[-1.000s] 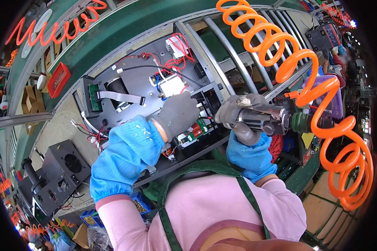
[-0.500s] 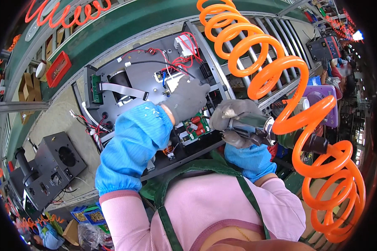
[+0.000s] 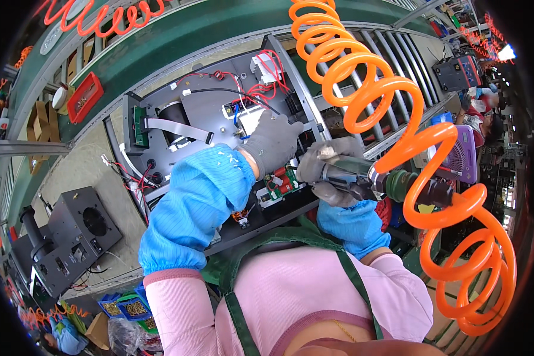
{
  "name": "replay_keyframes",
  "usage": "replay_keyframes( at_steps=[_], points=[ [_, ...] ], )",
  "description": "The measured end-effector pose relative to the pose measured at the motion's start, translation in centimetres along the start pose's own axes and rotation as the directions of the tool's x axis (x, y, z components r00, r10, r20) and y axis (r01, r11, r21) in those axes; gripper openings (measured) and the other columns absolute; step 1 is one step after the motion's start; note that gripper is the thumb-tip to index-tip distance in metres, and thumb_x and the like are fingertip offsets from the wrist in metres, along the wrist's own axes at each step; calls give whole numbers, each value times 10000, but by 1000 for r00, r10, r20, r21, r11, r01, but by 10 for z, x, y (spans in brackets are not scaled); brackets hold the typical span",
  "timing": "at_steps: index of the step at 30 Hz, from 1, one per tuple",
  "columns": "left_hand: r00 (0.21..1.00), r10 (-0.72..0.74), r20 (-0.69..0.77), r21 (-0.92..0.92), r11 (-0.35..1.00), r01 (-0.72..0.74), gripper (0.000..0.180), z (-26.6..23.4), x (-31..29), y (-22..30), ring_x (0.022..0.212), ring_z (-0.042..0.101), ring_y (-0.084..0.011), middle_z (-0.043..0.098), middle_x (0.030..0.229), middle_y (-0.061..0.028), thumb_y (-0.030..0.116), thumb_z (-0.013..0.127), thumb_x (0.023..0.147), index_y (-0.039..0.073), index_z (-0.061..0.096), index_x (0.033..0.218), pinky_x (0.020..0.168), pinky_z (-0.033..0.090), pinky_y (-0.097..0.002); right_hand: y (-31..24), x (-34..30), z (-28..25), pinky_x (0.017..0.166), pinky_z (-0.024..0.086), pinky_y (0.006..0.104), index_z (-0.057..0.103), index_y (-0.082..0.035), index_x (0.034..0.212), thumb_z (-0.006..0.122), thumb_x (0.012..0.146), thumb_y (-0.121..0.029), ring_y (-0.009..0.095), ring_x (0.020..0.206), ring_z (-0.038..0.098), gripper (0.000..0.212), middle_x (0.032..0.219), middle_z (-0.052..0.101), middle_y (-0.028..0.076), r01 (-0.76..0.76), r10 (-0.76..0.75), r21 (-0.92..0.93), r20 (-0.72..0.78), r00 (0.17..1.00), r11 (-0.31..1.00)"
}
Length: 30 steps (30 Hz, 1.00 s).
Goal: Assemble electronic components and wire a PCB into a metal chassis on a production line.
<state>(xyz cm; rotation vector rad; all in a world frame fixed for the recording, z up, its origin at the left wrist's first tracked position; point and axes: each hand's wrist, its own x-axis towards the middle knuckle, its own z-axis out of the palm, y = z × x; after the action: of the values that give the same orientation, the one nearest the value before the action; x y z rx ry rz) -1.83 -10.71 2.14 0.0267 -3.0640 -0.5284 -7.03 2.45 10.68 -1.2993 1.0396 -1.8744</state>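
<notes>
My right hand [image 3: 328, 159], in a grey glove, is wrapped round an air screwdriver [image 3: 351, 175] lying almost level at the chassis's right side. Its rear end joins an orange coiled air hose [image 3: 424, 222]. My left hand [image 3: 273, 142], also gloved, reaches over the open dark metal chassis [image 3: 213, 68] with its fingers curled down near the right wall. What those fingertips pinch, if anything, is hidden. Below that hand sits a green circuit board [image 3: 280, 183] with red parts. A grey ribbon cable [image 3: 178, 127] and red wires [image 3: 256, 89] run inside the chassis. The screwdriver's tip is hidden.
On the left stands another black metal housing [image 3: 80, 234]. A red tray [image 3: 85, 98] of small parts lies beyond it. Blue bins [image 3: 135, 308] of screws are at lower left. Conveyor rollers [image 3: 397, 65] and a purple fan [image 3: 461, 155] are to the right.
My left hand has moved slightly right, towards the chassis wall. The screwdriver's rear end has swung a little, and the orange hose has shifted with it. My right hand keeps its grip.
</notes>
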Motion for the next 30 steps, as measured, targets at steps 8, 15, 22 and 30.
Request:
replay_keyframes(
  at_steps=[8,15,22,30],
  points=[
    [928,263,-265,66,965,-255,234,-20,-30,3,980,588,-286,622,995,-64,161,630,795,119,633,1025,930,404,-472,-25,-21,-37,544,499,344,467,-40,1209,749,772,-305,205,579,574,583,688,564,64,-13,67,271,-194,979,963],
    [727,-356,-587,-9,901,434,489,-56,-127,-84,1038,590,-348,580,1169,-148,2,597,738,83,552,1218,865,499,-413,-96,-117,-164,591,558,337,517,8,1172,687,769,-371,197,656,660,579,791,638,93,-409,360,27,-528,769,912],
    [727,-685,-42,218,704,676,423,-38,-144,-105,1008,586,-370,552,1212,-119,102,615,812,142,532,1225,847,495,-433,37,-229,-236,510,465,298,562,-58,928,657,736,-67,146,579,572,215,687,565,36,-730,548,153,-764,340,666],
    [-79,-982,-174,-969,156,191,172,-57,-285,-136,765,572,-136,590,876,-40,71,629,840,20,622,1005,658,473,-265,125,-351,-295,593,542,317,603,-26,929,676,771,-70,206,646,647,180,809,647,97,-704,537,223,-802,261,675]
  ],
)
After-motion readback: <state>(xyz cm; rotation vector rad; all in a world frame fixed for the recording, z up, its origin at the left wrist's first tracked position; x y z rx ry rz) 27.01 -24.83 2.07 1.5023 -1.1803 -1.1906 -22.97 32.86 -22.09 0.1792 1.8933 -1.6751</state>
